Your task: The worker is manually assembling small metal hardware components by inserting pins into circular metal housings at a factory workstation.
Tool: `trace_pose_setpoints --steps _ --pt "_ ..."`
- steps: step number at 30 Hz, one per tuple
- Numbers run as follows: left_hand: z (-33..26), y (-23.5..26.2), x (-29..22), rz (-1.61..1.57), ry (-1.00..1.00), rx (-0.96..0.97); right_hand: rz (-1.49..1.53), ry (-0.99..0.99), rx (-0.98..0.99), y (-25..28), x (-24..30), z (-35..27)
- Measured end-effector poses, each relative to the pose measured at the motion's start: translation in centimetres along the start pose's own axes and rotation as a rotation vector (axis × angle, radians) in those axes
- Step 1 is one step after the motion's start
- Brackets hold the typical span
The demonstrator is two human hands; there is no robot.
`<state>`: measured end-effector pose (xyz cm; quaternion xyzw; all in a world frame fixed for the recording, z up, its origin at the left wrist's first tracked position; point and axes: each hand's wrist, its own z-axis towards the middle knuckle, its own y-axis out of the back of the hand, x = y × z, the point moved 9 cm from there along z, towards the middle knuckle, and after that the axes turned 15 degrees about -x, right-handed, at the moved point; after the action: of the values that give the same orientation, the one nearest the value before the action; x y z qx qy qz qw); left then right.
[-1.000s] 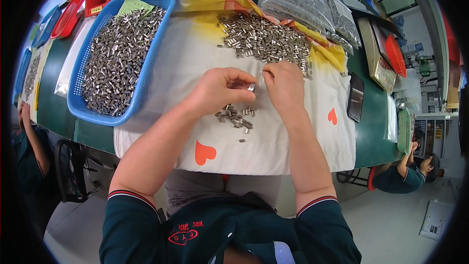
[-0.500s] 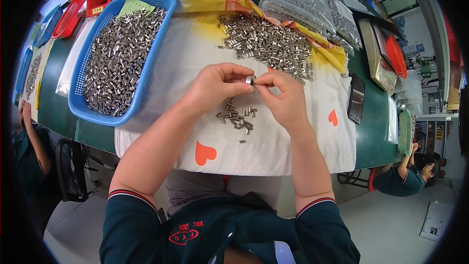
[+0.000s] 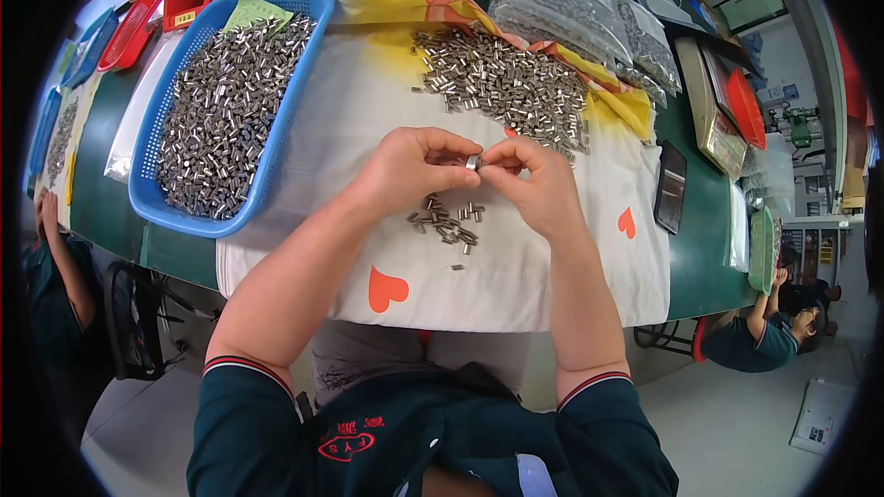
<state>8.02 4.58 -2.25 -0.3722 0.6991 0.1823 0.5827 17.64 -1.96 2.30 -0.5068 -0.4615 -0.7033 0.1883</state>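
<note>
Over the middle of the cloth, my left hand [image 3: 412,161] pinches a small shiny metal ring [image 3: 473,163] between thumb and forefinger. My right hand [image 3: 536,186] meets it from the other side, thumb and forefinger pressed together at the ring's edge. Whatever those right fingertips hold is too small to make out. Just below the hands lies a loose little group of short metal cylinders [image 3: 447,225]. Beyond them spreads a larger heap of the same cylinders [image 3: 502,83].
To the left stands a blue basket [image 3: 147,207] full of metal cylinders. Bags of metal parts [image 3: 552,0] lie at the back, beside a yellow-edged white cloth [image 3: 479,299]. A dark phone-like slab [image 3: 671,186] rests at right. Other people sit at both sides.
Both hands stay together at nearly the same spot. The ring has dropped slightly and turned a little between the fingertips. The cylinders on the cloth look unmoved.
</note>
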Motion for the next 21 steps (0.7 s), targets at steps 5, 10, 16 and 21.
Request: trace_pose_setpoints --steps 5,10,16,21 --pt "-0.1 -0.6 0.4 0.084 0.018 0.027 -0.154 -0.019 -0.241 3.7 -2.1 2.0" --pt "-0.2 -0.7 0.2 0.093 -0.009 0.034 -0.582 0.343 -0.322 2.8 -0.5 2.4" --pt "-0.2 -0.5 0.3 0.093 -0.014 0.044 -0.721 0.476 -0.29 0.9 0.0 1.5" --pt "0.0 -0.2 0.3 0.0 0.009 0.025 -0.384 0.276 -0.271 1.9 0.4 0.8"
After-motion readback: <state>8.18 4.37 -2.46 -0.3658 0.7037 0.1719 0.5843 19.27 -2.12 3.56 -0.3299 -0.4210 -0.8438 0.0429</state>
